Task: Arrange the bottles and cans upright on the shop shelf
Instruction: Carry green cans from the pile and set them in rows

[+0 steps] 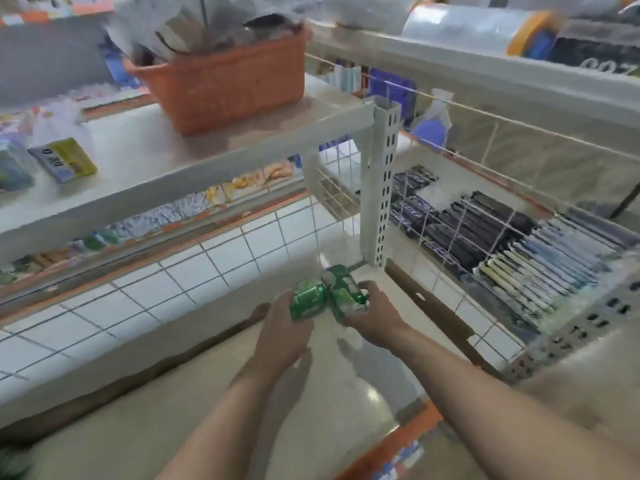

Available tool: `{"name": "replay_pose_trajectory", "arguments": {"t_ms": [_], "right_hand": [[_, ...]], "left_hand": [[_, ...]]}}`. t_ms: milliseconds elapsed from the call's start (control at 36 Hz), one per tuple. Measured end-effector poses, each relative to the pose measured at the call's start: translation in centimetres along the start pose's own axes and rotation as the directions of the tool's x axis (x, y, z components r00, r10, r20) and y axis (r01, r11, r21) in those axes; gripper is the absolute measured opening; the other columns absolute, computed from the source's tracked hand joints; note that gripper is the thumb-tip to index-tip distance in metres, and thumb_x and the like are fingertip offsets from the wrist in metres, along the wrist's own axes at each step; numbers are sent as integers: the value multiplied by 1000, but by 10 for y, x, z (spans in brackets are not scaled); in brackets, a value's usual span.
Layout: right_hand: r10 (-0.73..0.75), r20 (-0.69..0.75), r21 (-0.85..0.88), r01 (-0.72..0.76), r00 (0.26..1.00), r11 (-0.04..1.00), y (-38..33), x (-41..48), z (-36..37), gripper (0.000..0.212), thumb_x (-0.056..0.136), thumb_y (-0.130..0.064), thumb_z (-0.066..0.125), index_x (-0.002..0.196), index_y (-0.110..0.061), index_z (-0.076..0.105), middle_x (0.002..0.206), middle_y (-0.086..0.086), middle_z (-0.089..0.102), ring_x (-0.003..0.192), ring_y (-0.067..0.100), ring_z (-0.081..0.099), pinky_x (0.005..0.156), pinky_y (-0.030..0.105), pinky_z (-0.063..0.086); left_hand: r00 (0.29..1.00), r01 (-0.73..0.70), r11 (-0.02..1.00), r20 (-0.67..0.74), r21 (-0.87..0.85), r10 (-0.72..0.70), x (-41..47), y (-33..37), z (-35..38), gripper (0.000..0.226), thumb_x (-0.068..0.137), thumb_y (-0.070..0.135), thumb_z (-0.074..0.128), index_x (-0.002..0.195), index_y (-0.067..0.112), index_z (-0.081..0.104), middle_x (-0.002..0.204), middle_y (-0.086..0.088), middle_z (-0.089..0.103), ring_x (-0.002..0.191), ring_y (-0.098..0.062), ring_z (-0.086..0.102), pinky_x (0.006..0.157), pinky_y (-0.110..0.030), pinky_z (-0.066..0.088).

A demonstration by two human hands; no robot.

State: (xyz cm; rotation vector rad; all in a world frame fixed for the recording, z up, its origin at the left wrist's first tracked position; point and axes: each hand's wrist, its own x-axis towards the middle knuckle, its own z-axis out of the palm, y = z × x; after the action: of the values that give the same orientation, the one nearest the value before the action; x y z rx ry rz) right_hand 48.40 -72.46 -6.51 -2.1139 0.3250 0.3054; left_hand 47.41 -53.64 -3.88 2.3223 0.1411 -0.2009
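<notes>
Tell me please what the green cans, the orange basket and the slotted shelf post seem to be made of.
The green cans look like thin metal, probably aluminium: a glossy printed skin with bright highlights. The orange basket looks like moulded plastic: matt, one even colour, with a thick rim. The shelf post seems to be painted steel: off-white, with rows of punched slots.

The dark box (595, 55) at upper right carries white digits resembling "007"; print on the green cans (308, 301) and yellow packet (64, 160) is illegible
</notes>
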Motion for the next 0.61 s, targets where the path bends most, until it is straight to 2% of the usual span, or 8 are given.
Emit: {"name": "replay_pose_trajectory", "arguments": {"t_ms": [56,139,167,250,306,417,528,611], "right_hand": [[-9,-16,8,9,1000,1000,7,13,8,76,67,-40,89,129,-27,47,109,5,67,89,21,70,70,40,62],[-15,-57,32,17,998,999,22,31,20,74,59,-54,87,114,-41,41,103,4,68,84,23,71,73,48,62],[-13,-62,45,15,998,999,26,35,22,74,56,-56,86,112,-42,40,104,5,67,86,25,71,75,48,62],[-12,-82,55,16,997,998,21,34,22,78,49,-55,82,112,-38,38,109,7,61,95,27,67,82,48,60],[-23,-96,54,29,995,998,15,31,21,76,54,-49,84,113,-35,38,109,7,57,97,27,65,81,46,59],[-56,-133,30,61,990,998,19,32,19,64,66,-40,87,114,-34,46,105,4,60,89,21,66,67,32,53],[-134,-190,11,138,973,990,25,25,12,64,60,-58,86,113,-39,54,100,0,66,77,14,69,65,38,61],[-201,-254,45,219,946,975,12,17,-3,57,67,-39,87,116,-33,57,106,-4,61,85,6,63,73,29,57]], "left_hand": [[1000,11,999,-16,41,-10,5,-3,6,43,81,9,63,114,35,54,113,11,58,108,-12,57,79,-18,45],[998,-27,987,-57,161,37,19,-15,15,55,72,19,64,126,22,59,118,2,62,110,-21,58,94,-38,50],[995,-48,975,-72,217,65,22,-15,17,56,71,18,65,127,21,59,119,0,63,111,-24,56,96,-40,48],[993,-45,920,-84,389,84,30,-14,21,58,77,18,65,134,21,54,127,-2,60,116,-29,47,97,-40,40],[992,-44,873,-85,486,97,36,-13,23,59,77,24,65,134,22,52,128,-2,58,117,-30,44,95,-41,40],[984,-104,749,-40,654,172,39,-6,29,61,77,42,71,131,21,52,126,-3,50,120,-29,43,94,-39,37],[986,-82,769,-59,634,154,37,-16,30,60,71,48,72,124,24,58,120,-4,53,117,-30,45,92,-40,39],[990,-56,852,-79,521,114,36,-17,19,52,76,46,71,121,24,58,114,-3,60,111,-29,51,91,-40,43]]}}
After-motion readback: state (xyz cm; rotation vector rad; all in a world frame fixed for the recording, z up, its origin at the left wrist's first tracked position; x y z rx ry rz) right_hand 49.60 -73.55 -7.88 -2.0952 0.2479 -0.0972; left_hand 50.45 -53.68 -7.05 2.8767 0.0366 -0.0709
